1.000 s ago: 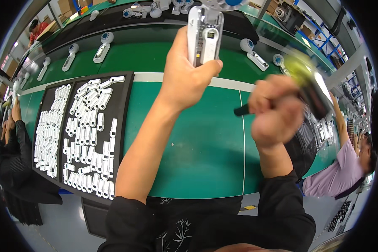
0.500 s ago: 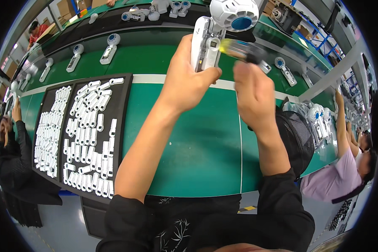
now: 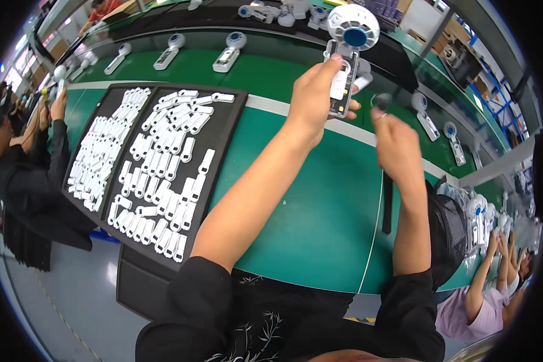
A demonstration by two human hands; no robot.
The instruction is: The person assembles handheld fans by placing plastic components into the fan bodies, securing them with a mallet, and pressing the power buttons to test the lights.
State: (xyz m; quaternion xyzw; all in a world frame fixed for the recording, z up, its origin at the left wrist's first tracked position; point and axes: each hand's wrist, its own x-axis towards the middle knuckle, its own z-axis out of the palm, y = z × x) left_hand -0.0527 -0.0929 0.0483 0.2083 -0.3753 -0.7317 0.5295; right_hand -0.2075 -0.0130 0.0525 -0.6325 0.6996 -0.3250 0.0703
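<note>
Left of the person on the green tabletop (image 3: pixel 295 223), a black tray (image 3: pixel 230 123) holds loose rows of white covers (image 3: pixel 111 136) in two compartments. Over the far edge, the left hand (image 3: pixel 312 99) grasps a round-headed white gadget (image 3: pixel 355 37); the blurred right hand (image 3: pixel 398 145) clenches a dark tool (image 3: pixel 381 101). Similar gadgets (image 3: pixel 229 51) lie beyond; a black mesh bag (image 3: pixel 449 229) sits beside the right forearm (image 3: pixel 413 235).

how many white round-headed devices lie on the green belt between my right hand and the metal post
2: one device beyond your right hand, a second device farther right, nearer the metal post. More may be hidden behind hand or post.
</note>
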